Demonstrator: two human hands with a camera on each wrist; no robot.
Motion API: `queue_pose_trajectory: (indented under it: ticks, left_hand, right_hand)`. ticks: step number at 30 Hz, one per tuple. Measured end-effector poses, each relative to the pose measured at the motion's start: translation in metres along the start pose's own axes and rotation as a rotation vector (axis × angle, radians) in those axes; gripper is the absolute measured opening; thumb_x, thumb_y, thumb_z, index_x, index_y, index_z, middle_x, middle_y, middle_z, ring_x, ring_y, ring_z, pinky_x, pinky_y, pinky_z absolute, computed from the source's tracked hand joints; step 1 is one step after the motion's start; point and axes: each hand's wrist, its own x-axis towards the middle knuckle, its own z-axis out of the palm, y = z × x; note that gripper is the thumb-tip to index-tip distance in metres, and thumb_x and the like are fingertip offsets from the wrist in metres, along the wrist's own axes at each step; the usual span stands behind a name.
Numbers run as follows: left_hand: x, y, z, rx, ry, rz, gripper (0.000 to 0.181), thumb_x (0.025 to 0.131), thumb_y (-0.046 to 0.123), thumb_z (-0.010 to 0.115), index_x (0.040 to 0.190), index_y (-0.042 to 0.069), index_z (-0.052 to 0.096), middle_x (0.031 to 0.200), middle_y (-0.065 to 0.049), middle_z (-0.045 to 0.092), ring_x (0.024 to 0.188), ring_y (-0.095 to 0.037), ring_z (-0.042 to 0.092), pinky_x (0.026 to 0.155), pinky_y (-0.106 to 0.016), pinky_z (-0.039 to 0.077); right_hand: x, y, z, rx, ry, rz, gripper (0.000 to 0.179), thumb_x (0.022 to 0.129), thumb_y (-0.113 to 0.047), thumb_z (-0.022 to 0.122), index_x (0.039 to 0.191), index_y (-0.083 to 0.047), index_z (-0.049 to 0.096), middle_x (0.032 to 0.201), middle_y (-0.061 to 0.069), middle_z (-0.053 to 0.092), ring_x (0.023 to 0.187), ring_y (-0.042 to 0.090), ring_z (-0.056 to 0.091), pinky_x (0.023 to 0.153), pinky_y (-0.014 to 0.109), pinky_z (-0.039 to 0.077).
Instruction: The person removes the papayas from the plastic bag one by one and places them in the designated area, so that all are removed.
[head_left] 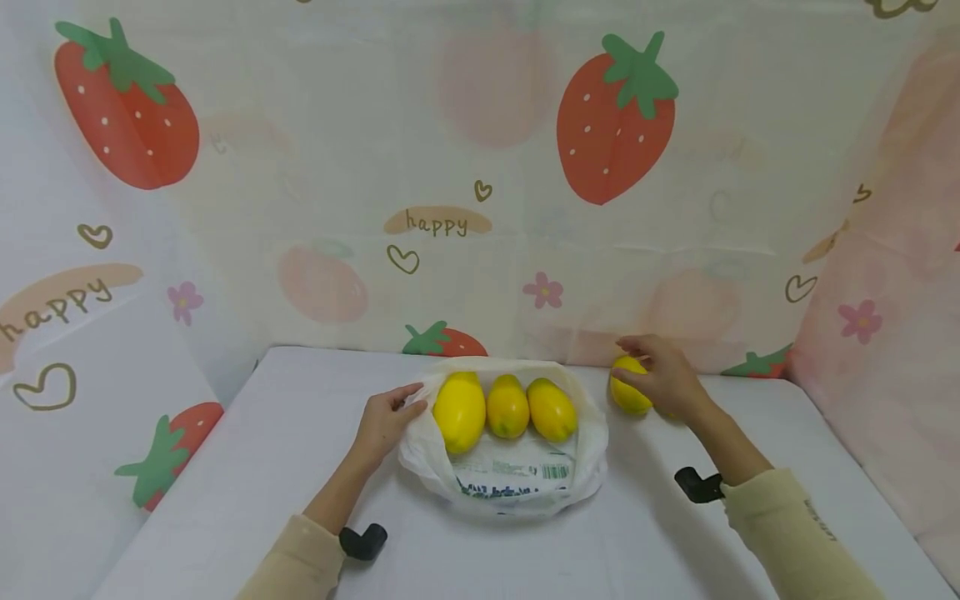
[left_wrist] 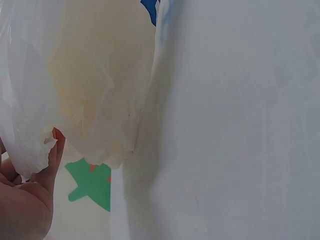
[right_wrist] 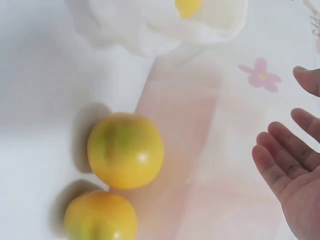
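Observation:
A white plastic bag (head_left: 420,458) with printing inside stands with its mouth rolled wide. Three yellow fruits (head_left: 507,407), lemon-like or mango-like, lie side by side in it; the left one is largest. My left hand (head_left: 386,425) pinches the bag's left rim; the left wrist view shows the thin plastic (left_wrist: 107,100) by the fingers. Right of the bag, my right hand (head_left: 663,383) hovers over another yellow fruit (head_left: 628,392), fingers spread. The right wrist view shows this hand (right_wrist: 300,175) apart from two greenish-yellow fruits (right_wrist: 125,150) on the table. In the head view, the hand mostly hides the second.
A white-covered table (head_left: 315,375) carries everything. Behind it hangs a pale curtain (head_left: 337,192) printed with strawberries, and patterned side sheets (head_left: 892,400) close in left and right. Each wrist bears a black camera mount (head_left: 363,542).

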Motion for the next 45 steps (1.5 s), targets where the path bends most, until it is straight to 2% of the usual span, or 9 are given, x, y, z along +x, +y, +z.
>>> queue_pose_trajectory:
  ticks: [5, 10, 17, 23, 32, 40, 45]
  left_hand:
    - [0.002, 0.0, 0.0, -0.003, 0.0, -0.009, 0.042, 0.095, 0.023, 0.062, 0.134, 0.008, 0.059, 0.143, -0.015, 0.054, 0.113, -0.025, 0.049, 0.106, -0.041, 0.044]
    - [0.002, 0.0, 0.0, -0.004, 0.002, -0.017, 0.042, 0.095, 0.024, 0.062, 0.134, 0.009, 0.059, 0.142, -0.014, 0.055, 0.109, -0.024, 0.047, 0.1, -0.037, 0.044]
    - [-0.001, 0.001, 0.001, -0.006, 0.007, -0.015, 0.042, 0.095, 0.023, 0.062, 0.134, 0.008, 0.059, 0.145, -0.015, 0.052, 0.116, -0.027, 0.049, 0.11, -0.044, 0.042]
    - [-0.002, 0.002, 0.001, -0.018, 0.004, 0.004, 0.042, 0.095, 0.021, 0.062, 0.134, 0.007, 0.059, 0.145, -0.016, 0.051, 0.127, -0.029, 0.05, 0.112, -0.045, 0.04]
    - [-0.002, 0.003, 0.0, -0.011, 0.003, -0.001, 0.041, 0.095, 0.021, 0.062, 0.134, 0.008, 0.059, 0.146, -0.015, 0.051, 0.135, -0.032, 0.046, 0.113, -0.045, 0.038]
    - [-0.001, 0.001, 0.001, -0.007, 0.006, -0.006, 0.042, 0.095, 0.022, 0.062, 0.134, 0.008, 0.059, 0.146, -0.015, 0.05, 0.134, -0.031, 0.047, 0.113, -0.045, 0.038]
    - [-0.001, 0.001, 0.001, -0.016, 0.007, -0.005, 0.041, 0.095, 0.022, 0.062, 0.134, 0.008, 0.059, 0.146, -0.016, 0.051, 0.132, -0.03, 0.048, 0.113, -0.045, 0.038]
  right_hand:
    - [0.002, -0.005, 0.008, 0.005, -0.017, -0.021, 0.044, 0.087, -0.013, 0.071, 0.125, 0.006, 0.059, 0.123, 0.026, 0.062, 0.11, 0.04, 0.058, 0.093, 0.054, 0.051]
    - [0.003, -0.009, 0.016, -0.005, -0.058, 0.0, 0.046, 0.087, -0.017, 0.072, 0.126, 0.004, 0.059, 0.124, 0.024, 0.062, 0.112, 0.04, 0.057, 0.094, 0.053, 0.052]
    - [0.004, -0.014, 0.025, -0.017, -0.106, 0.013, 0.047, 0.087, -0.019, 0.072, 0.126, 0.002, 0.06, 0.125, 0.023, 0.062, 0.108, 0.036, 0.058, 0.094, 0.051, 0.053]
    - [0.005, -0.018, 0.031, -0.008, -0.128, 0.025, 0.047, 0.087, -0.02, 0.072, 0.127, 0.002, 0.059, 0.122, 0.02, 0.063, 0.107, 0.037, 0.058, 0.093, 0.05, 0.053]
    - [0.006, -0.026, 0.042, 0.004, -0.159, 0.014, 0.047, 0.088, -0.022, 0.072, 0.128, 0.0, 0.059, 0.123, 0.02, 0.062, 0.108, 0.034, 0.059, 0.094, 0.049, 0.053]
    - [0.006, -0.029, 0.053, 0.038, -0.173, -0.015, 0.047, 0.087, -0.021, 0.072, 0.127, 0.001, 0.059, 0.121, 0.021, 0.063, 0.106, 0.035, 0.06, 0.092, 0.049, 0.054]
    - [0.004, -0.033, 0.06, 0.022, -0.212, 0.019, 0.048, 0.087, -0.025, 0.072, 0.127, -0.001, 0.059, 0.123, 0.02, 0.064, 0.108, 0.034, 0.06, 0.093, 0.048, 0.054]
